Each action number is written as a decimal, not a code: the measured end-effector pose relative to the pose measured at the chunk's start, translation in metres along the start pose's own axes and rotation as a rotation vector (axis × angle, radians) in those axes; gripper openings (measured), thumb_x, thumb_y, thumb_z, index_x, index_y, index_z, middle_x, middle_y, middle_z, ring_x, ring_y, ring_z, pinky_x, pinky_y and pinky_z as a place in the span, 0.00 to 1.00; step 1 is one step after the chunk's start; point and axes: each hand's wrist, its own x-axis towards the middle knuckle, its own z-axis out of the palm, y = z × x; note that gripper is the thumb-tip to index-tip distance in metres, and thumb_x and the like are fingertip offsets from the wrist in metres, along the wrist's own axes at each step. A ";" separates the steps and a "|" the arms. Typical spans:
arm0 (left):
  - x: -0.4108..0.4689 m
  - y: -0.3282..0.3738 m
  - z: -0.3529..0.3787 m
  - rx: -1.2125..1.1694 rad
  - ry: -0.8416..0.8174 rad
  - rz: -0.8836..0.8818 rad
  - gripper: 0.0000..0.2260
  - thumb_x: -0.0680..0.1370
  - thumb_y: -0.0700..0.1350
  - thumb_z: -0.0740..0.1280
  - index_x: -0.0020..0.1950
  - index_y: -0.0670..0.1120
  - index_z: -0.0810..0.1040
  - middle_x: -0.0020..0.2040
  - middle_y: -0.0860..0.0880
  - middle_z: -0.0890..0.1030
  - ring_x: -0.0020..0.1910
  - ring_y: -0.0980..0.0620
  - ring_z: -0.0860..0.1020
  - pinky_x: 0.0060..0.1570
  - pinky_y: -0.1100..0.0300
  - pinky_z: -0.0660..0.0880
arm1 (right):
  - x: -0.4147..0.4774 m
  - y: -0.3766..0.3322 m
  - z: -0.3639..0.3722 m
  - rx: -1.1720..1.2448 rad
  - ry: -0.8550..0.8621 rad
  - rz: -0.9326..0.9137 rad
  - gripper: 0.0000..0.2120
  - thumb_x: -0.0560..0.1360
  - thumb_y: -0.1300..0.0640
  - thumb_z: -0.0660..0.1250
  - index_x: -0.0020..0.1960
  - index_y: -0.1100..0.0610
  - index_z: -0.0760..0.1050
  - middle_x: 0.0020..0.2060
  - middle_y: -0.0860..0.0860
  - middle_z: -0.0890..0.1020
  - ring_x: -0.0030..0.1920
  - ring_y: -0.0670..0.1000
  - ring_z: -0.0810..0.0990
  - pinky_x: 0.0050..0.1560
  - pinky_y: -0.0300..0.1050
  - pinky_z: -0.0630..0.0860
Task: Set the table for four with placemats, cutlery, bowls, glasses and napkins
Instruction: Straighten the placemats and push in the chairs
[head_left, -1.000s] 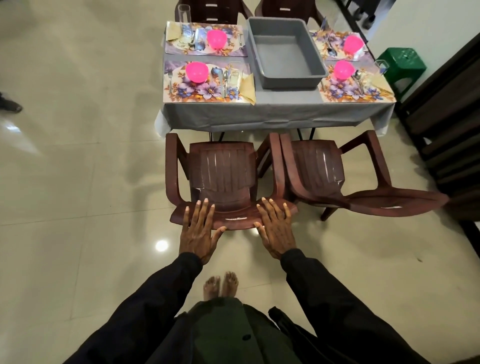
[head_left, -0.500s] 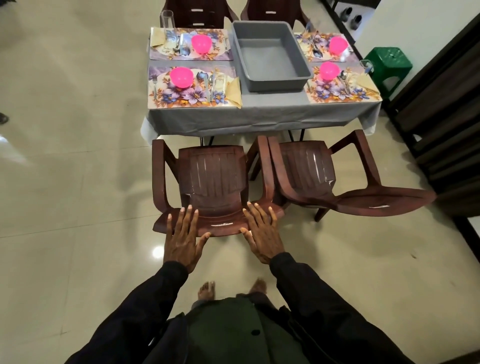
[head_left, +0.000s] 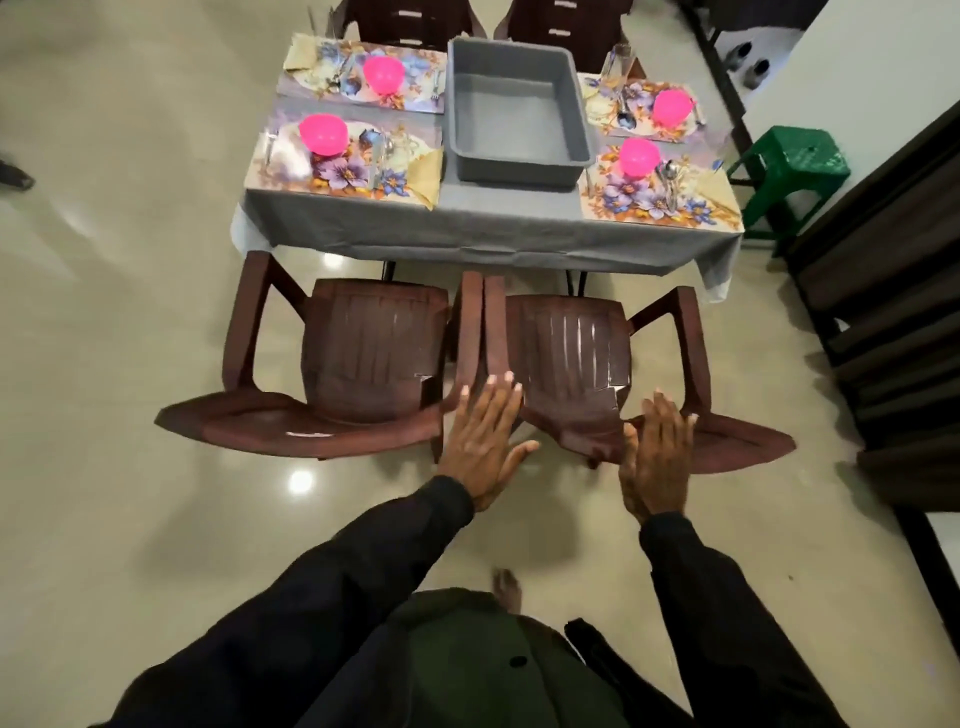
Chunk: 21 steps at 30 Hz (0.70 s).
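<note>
Head view: both hands, open and flat, have moved from the left chair (head_left: 358, 358) to the right chair (head_left: 576, 364); left hand (head_left: 480, 441), right hand (head_left: 655, 457). Settings look complete.

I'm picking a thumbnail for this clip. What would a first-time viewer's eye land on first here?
The four bright pink bowls jump out, one on each floral placemat at the corners of the grey-clothed table, around an empty grey tub in the middle. Nearer, two brown plastic chairs stand side by side, with the left hand and right hand spread open over the back of the right one.
</note>
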 end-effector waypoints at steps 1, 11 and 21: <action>0.010 0.027 0.011 0.009 -0.002 0.019 0.34 0.85 0.65 0.43 0.84 0.44 0.46 0.84 0.45 0.43 0.83 0.47 0.40 0.80 0.42 0.42 | 0.000 0.032 -0.004 -0.037 -0.044 0.024 0.26 0.85 0.47 0.48 0.76 0.61 0.66 0.78 0.58 0.65 0.79 0.58 0.61 0.79 0.65 0.51; 0.037 0.131 0.087 0.120 -0.138 -0.102 0.38 0.82 0.69 0.41 0.84 0.46 0.40 0.83 0.45 0.37 0.82 0.46 0.37 0.79 0.39 0.49 | 0.003 0.136 -0.001 -0.165 -0.247 -0.128 0.26 0.83 0.45 0.50 0.76 0.54 0.69 0.77 0.53 0.67 0.79 0.56 0.60 0.78 0.66 0.48; 0.050 0.132 0.088 0.122 -0.125 -0.165 0.38 0.82 0.70 0.41 0.84 0.46 0.44 0.84 0.45 0.40 0.83 0.46 0.40 0.79 0.39 0.47 | 0.004 0.132 0.001 -0.139 -0.213 -0.130 0.28 0.83 0.44 0.47 0.76 0.55 0.69 0.77 0.54 0.67 0.79 0.58 0.61 0.78 0.67 0.47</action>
